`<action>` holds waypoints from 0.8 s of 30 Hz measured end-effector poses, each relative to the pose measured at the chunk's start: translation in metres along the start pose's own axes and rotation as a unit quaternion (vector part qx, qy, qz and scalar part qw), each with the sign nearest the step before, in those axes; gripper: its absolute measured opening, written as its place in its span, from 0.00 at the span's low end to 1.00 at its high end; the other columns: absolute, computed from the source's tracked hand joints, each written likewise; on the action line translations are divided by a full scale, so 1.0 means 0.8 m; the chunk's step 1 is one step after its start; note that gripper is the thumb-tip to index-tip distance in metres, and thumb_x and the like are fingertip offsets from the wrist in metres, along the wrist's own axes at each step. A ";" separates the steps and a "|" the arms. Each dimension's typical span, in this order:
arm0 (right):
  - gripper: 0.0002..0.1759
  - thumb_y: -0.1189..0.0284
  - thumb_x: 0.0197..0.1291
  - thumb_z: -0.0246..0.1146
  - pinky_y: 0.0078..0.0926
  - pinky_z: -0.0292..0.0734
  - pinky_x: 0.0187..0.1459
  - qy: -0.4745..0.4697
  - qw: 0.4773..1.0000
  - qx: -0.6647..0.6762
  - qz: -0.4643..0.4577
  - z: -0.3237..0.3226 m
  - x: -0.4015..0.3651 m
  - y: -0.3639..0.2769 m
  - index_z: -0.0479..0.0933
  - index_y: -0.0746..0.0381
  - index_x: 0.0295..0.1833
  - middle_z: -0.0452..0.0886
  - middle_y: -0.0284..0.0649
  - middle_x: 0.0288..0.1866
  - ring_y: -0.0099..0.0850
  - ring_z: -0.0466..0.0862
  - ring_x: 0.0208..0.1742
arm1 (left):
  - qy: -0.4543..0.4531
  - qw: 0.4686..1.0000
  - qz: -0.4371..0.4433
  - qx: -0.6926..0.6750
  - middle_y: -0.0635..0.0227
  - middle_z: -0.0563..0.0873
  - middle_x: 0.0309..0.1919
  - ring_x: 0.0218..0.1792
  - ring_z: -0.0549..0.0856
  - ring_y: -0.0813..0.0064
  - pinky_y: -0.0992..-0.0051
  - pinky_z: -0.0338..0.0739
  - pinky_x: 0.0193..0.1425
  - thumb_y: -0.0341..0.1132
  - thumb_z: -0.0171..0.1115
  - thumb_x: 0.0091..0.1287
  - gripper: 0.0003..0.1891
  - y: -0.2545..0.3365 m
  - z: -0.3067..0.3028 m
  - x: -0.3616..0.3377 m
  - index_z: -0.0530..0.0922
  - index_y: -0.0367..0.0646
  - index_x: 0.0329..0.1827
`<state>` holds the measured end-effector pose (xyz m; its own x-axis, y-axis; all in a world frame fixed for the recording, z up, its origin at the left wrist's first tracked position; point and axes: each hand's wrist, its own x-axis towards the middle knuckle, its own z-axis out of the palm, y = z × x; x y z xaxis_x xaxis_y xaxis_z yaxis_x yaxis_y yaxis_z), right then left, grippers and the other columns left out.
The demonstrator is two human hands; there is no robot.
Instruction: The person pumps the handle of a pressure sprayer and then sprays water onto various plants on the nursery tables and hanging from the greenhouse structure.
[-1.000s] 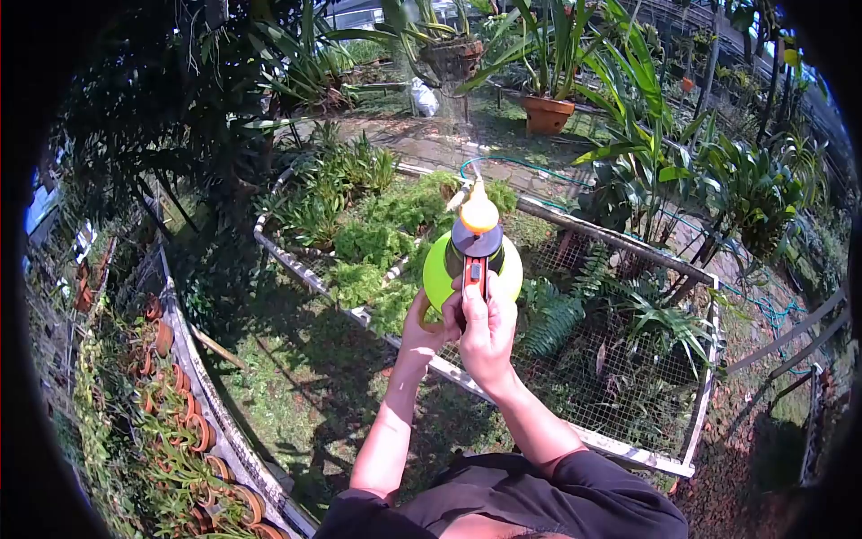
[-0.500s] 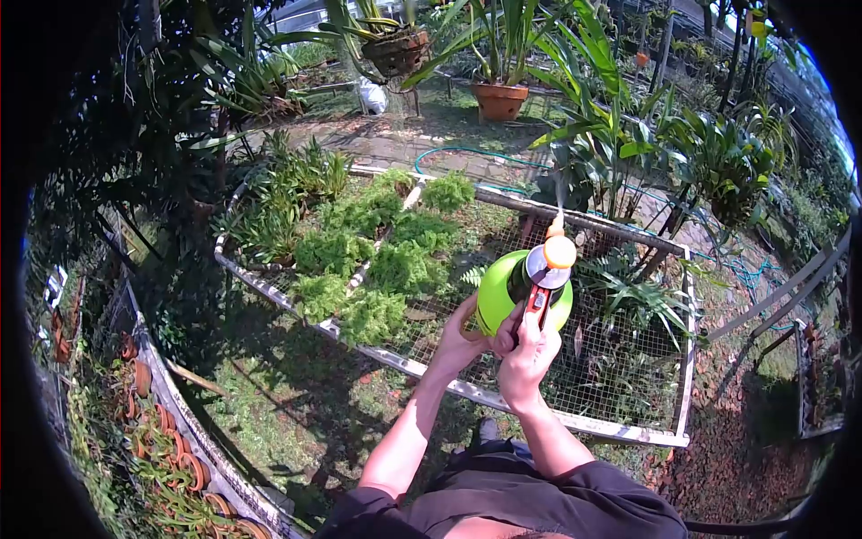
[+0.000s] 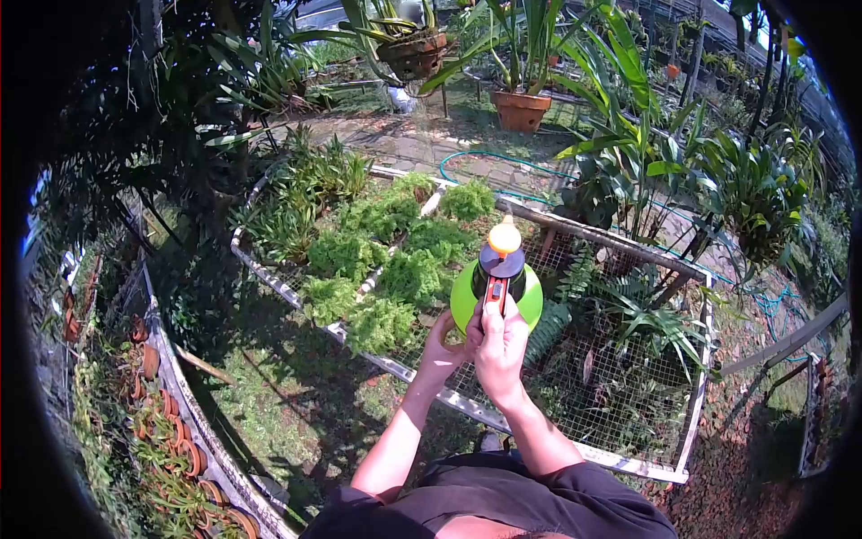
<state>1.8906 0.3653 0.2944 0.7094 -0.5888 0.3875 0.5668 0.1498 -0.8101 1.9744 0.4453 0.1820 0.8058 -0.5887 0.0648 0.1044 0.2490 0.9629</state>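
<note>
A lime-green pump spray bottle (image 3: 530,305) with an orange nozzle tip (image 3: 505,235) is held out in front of me, over the mesh bench. My right hand (image 3: 500,355) is closed round its dark handle, thumb up near the red trigger part (image 3: 496,289). Against the bottle's left side rests my left hand (image 3: 440,352), its fingers curled and partly hidden behind the green body. A faint mist shows at the nozzle. Beyond it, feathery green plants (image 3: 417,274) grow on the left half of the bench.
A white-framed wire mesh bench (image 3: 620,395) stretches before me. A hanging clay pot (image 3: 413,56) and another terracotta pot (image 3: 521,111) are at the back. A teal hose (image 3: 503,154) lies on the paving. Several small pots (image 3: 184,449) line the raised edge at left.
Both hands and the spray bottle have swung left, and the nozzle points more toward the feathery plants. The view has shifted slightly. The grip looks the same.
</note>
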 end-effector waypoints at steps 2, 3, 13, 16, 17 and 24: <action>0.12 0.65 0.76 0.47 0.12 0.59 0.20 -0.016 1.000 -0.022 -0.004 0.010 0.007 0.016 0.67 0.62 0.41 0.65 0.27 0.22 0.13 0.64 0.20 | 0.002 1.000 0.021 0.002 0.56 0.68 0.67 0.60 0.79 0.65 0.67 0.82 0.58 0.25 0.76 0.53 0.43 0.007 -0.016 -0.005 0.61 0.39 0.72; 0.13 0.65 0.76 0.47 0.12 0.58 0.20 -0.011 1.000 -0.016 0.002 0.016 0.010 0.015 0.67 0.62 0.41 0.64 0.27 0.22 0.13 0.64 0.19 | 0.002 1.000 0.025 0.011 0.56 0.68 0.68 0.60 0.79 0.64 0.67 0.83 0.58 0.25 0.76 0.53 0.44 0.010 -0.022 0.001 0.60 0.39 0.73; 0.10 0.69 0.74 0.48 0.13 0.58 0.23 -0.075 0.991 0.065 -0.093 0.096 0.049 -0.033 0.68 0.66 0.46 0.66 0.26 0.24 0.12 0.63 0.22 | -0.012 0.995 0.098 -0.033 0.53 0.66 0.70 0.59 0.81 0.64 0.70 0.83 0.57 0.27 0.76 0.54 0.47 0.093 -0.049 0.063 0.56 0.36 0.75; 0.14 0.64 0.75 0.48 0.14 0.57 0.20 -0.085 0.989 0.053 -0.113 0.138 0.060 -0.039 0.69 0.65 0.44 0.66 0.28 0.21 0.13 0.62 0.18 | -0.028 0.989 0.139 -0.045 0.54 0.65 0.71 0.62 0.78 0.67 0.71 0.82 0.58 0.28 0.76 0.55 0.47 0.132 -0.063 0.064 0.56 0.37 0.75; 0.14 0.63 0.75 0.48 0.14 0.58 0.20 -0.097 0.986 0.061 -0.124 0.148 0.062 -0.036 0.69 0.65 0.44 0.65 0.28 0.21 0.13 0.62 0.18 | -0.033 0.987 0.153 -0.043 0.55 0.65 0.71 0.62 0.78 0.67 0.72 0.82 0.58 0.29 0.76 0.55 0.47 0.142 -0.072 0.066 0.55 0.37 0.75; 0.14 0.63 0.75 0.48 0.13 0.58 0.20 -0.083 0.982 0.088 -0.145 0.247 0.056 -0.013 0.68 0.64 0.44 0.65 0.28 0.21 0.14 0.63 0.19 | -0.039 0.990 0.137 0.010 0.58 0.66 0.70 0.61 0.79 0.66 0.70 0.82 0.58 0.29 0.76 0.56 0.46 0.201 -0.169 0.062 0.56 0.38 0.75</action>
<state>1.9995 0.4943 0.4070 0.5571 -0.4912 0.6696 0.8090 0.1389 -0.5712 2.1099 0.5598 0.3046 0.7542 -0.5592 0.3443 -0.1239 0.3938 0.9108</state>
